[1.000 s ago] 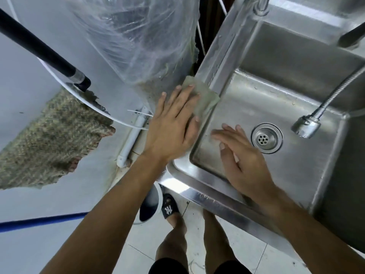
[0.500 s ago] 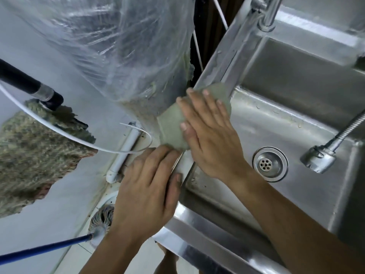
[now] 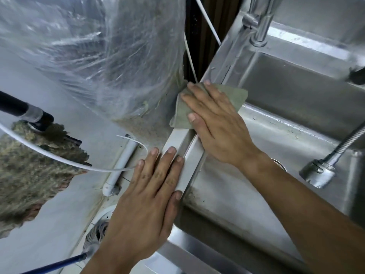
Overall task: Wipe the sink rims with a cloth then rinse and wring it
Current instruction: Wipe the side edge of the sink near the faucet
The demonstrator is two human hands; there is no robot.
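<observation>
Right hand (image 3: 215, 123) spread flat, pressing the green cloth (image 3: 236, 96) onto the sink rim (image 3: 183, 143) at 12 o'clock, likely for wiping pressure; left hand (image 3: 150, 192) spread flat at 6 o'clock, bracing, fingers straight

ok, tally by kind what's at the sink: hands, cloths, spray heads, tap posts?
hands: 2, left hand and right hand
cloths: 1, green cloth
spray heads: 1, spray head
tap posts: 1, tap post
total: 5
</observation>
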